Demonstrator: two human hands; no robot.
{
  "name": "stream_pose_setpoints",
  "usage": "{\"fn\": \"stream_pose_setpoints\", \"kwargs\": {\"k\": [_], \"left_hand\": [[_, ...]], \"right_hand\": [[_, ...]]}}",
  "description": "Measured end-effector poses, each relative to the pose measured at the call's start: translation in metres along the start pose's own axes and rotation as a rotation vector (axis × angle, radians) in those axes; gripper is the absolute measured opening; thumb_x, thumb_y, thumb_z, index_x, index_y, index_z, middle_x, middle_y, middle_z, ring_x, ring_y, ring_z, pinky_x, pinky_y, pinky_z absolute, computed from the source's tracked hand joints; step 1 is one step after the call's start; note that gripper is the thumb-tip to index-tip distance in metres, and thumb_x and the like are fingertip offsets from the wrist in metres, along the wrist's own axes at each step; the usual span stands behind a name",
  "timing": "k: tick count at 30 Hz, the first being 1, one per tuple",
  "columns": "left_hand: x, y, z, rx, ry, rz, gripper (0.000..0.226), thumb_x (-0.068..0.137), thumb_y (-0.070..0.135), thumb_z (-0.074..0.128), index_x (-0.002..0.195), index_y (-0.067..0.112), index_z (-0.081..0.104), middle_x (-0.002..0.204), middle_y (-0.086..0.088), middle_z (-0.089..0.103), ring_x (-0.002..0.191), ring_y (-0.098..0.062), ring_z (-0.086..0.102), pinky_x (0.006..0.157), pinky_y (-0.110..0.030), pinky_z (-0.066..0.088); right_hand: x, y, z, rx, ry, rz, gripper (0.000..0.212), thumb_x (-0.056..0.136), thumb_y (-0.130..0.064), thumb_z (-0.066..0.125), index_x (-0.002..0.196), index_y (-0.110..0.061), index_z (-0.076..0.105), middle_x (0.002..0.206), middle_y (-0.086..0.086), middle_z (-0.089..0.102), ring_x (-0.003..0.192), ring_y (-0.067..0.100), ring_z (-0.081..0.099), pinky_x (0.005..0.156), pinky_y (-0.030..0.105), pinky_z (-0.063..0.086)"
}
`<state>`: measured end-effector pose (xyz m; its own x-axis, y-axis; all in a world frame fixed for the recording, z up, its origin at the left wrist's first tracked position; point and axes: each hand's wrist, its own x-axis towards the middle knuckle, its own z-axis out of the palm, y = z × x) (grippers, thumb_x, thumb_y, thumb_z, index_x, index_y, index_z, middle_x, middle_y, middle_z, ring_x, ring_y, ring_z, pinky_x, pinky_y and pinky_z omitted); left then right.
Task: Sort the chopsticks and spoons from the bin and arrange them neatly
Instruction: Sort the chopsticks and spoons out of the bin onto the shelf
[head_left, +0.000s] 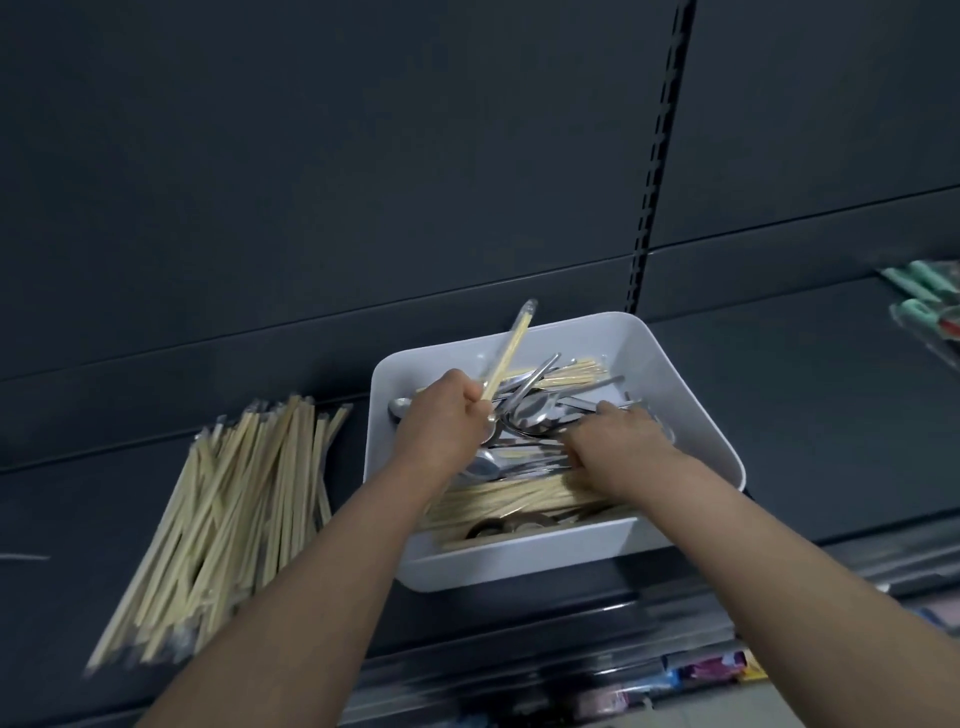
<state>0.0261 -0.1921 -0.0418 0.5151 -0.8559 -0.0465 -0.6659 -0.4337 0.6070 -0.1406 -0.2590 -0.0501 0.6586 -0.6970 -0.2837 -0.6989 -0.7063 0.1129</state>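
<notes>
A white bin (691, 410) stands on a dark shelf and holds steel spoons (535, 410) mixed with wrapped wooden chopsticks (509, 501). My left hand (447, 415) is over the bin's left side and grips one wrapped pair of chopsticks (511, 345), which points up and away. My right hand (618, 441) is down inside the bin, its fingers curled among the spoons and chopsticks; what they hold is hidden. A large pile of wrapped chopsticks (228, 514) lies on the shelf to the left of the bin.
The dark shelf (831, 415) has a dark back panel and a slotted upright (657, 156) behind the bin. Packaged green-handled items (930, 301) lie at the far right. Coloured packages (717, 667) show on the level below.
</notes>
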Motion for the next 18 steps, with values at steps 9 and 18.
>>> {"fn": "stream_pose_setpoints", "kwargs": {"k": [9,18], "left_hand": [[0.0,0.009,-0.017,-0.265,0.215,0.017,0.004,0.092,0.025,0.056,0.093,0.021,0.056,0.082,0.008,0.07,0.077,-0.013,0.066,0.072,-0.033,0.054],[-0.014,-0.022,-0.068,-0.501,0.478,-0.128,0.016,0.091,0.023,0.055,0.085,0.015,0.068,0.072,0.007,0.07,0.071,-0.009,0.065,0.071,-0.028,0.051]], "right_hand": [[-0.014,0.017,-0.017,0.606,0.243,0.264,0.014,0.094,-0.018,0.044,0.101,-0.025,0.054,0.093,0.001,0.068,0.085,0.025,0.063,0.074,0.036,0.052],[-0.014,-0.081,-0.064,0.804,0.326,-0.007,0.03,0.092,-0.026,0.041,0.122,-0.026,0.043,0.098,0.0,0.071,0.098,0.025,0.061,0.084,0.039,0.049]]}}
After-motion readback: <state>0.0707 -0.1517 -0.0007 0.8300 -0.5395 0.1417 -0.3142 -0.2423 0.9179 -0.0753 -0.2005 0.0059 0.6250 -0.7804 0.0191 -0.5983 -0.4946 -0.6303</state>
